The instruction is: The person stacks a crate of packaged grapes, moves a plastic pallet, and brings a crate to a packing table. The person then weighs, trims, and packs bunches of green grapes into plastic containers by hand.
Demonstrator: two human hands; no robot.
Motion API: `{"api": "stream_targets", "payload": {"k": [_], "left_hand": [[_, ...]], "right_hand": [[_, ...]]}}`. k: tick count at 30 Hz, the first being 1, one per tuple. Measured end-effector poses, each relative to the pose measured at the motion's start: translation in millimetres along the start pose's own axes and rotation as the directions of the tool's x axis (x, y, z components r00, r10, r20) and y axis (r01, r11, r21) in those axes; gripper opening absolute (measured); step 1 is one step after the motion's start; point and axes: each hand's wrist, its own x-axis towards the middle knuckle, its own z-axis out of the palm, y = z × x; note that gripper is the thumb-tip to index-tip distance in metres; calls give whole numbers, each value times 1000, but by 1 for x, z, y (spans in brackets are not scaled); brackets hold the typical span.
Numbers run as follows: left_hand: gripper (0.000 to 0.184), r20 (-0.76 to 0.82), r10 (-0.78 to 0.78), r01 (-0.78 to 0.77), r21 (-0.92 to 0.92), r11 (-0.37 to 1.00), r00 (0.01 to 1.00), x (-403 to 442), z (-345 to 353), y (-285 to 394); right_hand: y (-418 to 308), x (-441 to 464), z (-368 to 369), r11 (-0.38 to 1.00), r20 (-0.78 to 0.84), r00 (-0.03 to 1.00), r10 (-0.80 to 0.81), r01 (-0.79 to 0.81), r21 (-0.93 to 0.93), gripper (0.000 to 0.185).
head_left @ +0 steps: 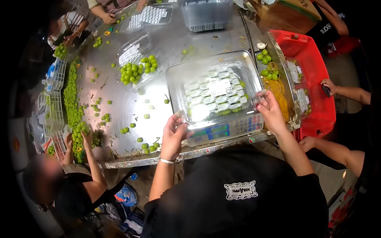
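Observation:
A clear plastic box (178, 81) with its lid down lies over a weighing scale (248, 126) near the table's front edge. Green grapes wrapped in white padded netting (198, 93) and a white label (220, 87) show through the lid. My left hand (175, 133) grips the box's near left corner, thumb and fingers closed on the rim. At the near right corner my right hand (270, 110) pinches the rim of the same box. The scale's display and buttons show below the box.
Left of the box are an open box with a grape bunch (131, 74) and loose grapes. Stacked clear boxes (207, 15) stand at the back. A red crate (317, 79) and yellow rubber bands (281, 95) are right. Other people's hands surround the table, one pair holding grapes (81, 133).

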Motion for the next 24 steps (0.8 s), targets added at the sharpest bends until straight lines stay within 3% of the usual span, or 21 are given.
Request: {"api": "stream_targets", "payload": {"k": [2,3,4,5,7,10,11,12,14,16,17,18,19,20,21,22,24], "left_hand": [[31,26,-24,24,-6,1000,999,4,-4,3],[31,45,-85,84,40,996,995,8,-8,-1],[31,65,-149,143,89,986,987,10,-10,-3],[28,73,-190,188,31,982,979,11,-8,-2],[24,56,-179,182,-64,981,982,10,1,3],[19,-17,-76,76,-44,996,997,11,4,1],[16,40,-62,63,-46,997,997,14,-3,3],[14,91,-44,49,-52,997,995,21,-14,5],[12,194,-94,98,-9,995,977,39,-42,15],[4,172,-101,82,118,990,980,62,-57,20],[2,99,-55,38,166,985,994,68,-40,31],[5,24,-4,-1,218,976,1000,76,-21,44],[7,45,17,-28,240,970,999,96,-22,41],[11,65,45,-61,258,964,997,121,-24,34],[17,28,123,-123,7,992,992,135,-4,27],[21,49,93,-98,125,987,995,149,-10,26],[19,-67,96,-88,114,990,993,155,10,22]], "right_hand": [[-4,5,-1,1000,-36,999,11,-11,0,13],[-13,7,-3,959,48,961,273,-267,-98,11],[-19,8,-6,844,98,848,520,-494,-210,10],[-22,10,-2,808,62,831,553,-516,-284,14],[-7,14,-12,833,112,835,539,-509,-216,17],[9,4,-3,932,49,933,356,-351,-91,16],[10,-4,1,938,17,943,331,-327,-111,15],[0,-20,8,955,64,960,274,-263,-140,16],[-21,-37,9,953,431,854,291,-220,-208,15],[-37,-27,-21,966,394,887,240,-177,-190,15],[-18,-2,-51,958,64,996,60,-40,-285,13],[2,29,-77,862,-304,946,-114,-58,-503,11],[21,59,-106,352,-168,769,-617,78,-933,6],[50,83,-128,278,-258,826,-501,-128,-952,7],[67,100,-142,172,-359,849,-387,-316,-933,8],[65,107,-148,176,-350,848,-399,-303,-937,8],[59,106,-146,247,-325,852,-410,-239,-939,9]]}}
